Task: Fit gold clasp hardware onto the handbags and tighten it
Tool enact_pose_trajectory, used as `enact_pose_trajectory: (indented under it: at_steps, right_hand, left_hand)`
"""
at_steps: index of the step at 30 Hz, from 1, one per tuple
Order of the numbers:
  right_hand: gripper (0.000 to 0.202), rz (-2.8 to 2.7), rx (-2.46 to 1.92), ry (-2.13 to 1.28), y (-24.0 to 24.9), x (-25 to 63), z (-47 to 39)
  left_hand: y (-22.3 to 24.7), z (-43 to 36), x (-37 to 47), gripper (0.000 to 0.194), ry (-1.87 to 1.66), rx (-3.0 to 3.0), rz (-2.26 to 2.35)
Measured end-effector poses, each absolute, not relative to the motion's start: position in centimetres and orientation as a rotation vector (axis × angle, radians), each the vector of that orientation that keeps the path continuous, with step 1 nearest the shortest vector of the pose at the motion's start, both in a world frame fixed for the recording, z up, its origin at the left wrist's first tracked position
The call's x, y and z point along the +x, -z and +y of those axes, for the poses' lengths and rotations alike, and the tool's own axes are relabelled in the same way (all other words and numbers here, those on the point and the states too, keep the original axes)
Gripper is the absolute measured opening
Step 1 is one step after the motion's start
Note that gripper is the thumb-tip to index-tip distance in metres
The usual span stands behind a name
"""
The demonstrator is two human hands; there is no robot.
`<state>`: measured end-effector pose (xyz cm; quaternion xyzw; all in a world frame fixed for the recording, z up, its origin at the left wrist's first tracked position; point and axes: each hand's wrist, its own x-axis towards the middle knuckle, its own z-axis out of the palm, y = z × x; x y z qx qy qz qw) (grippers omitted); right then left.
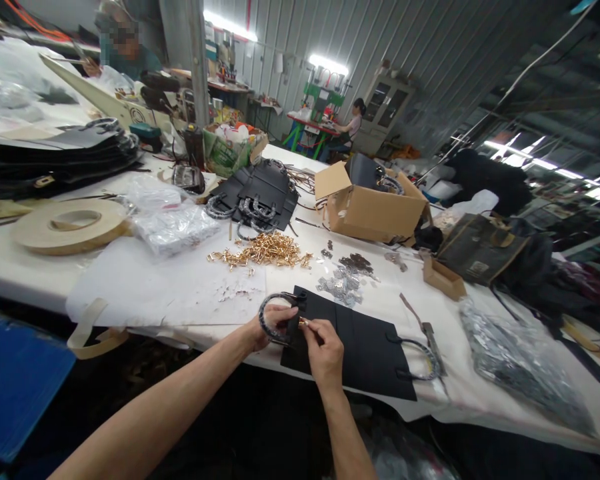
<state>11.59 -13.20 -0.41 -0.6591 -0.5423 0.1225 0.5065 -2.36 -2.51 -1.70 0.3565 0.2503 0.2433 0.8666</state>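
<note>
A flat black bag panel [365,340] with a round wrapped handle at each end lies at the table's front edge. My left hand [275,323] reaches through the left handle [266,313] and grips the panel's left end, fingers closed. My right hand [325,343] pinches a small gold fitting [303,321] against the panel beside my left thumb. Beyond the panel lie a pile of gold fittings [270,249], thin silver plates [341,287] and a dark heap of small pieces [357,263].
Further back are stacked black panels [265,190] and a cardboard box [375,210]. A tape roll [73,227] and plastic-wrapped packs [175,227] lie left, a clear plastic bag [520,360] right. Two people sit in the background.
</note>
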Motion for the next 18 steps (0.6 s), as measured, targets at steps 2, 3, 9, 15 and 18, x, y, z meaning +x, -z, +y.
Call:
enact_pose_trajectory:
  at_steps: [2,3,9,15,18]
  right_hand:
    - [0.026,-1.285,-1.591,-0.358,0.3,11.8,-12.8]
    - [0.025,-1.268,-1.591,-0.398,0.2,11.9,-12.5]
    - [0.026,-1.206,-1.577,-0.582,-0.3,12.1,-11.3]
    - [0.022,-1.199,-1.619,-0.579,-0.3,12.1,-11.2]
    - [0.023,-1.211,-1.622,-0.522,0.4,11.7,-11.7]
  left_hand:
    - [1.6,-2.5,-2.6,0.051,-0.508,0.731,0.510]
    - [1.6,-2.4,-2.8,0.052,-0.507,0.726,0.504]
    - [2.0,-2.2,-3.2,0.052,-0.506,0.708,0.510]
    - [1.9,-2.3,-3.2,0.058,-0.499,0.840,0.543]
    - [1.7,-2.5,-3.2,0.058,-0.514,0.929,0.587]
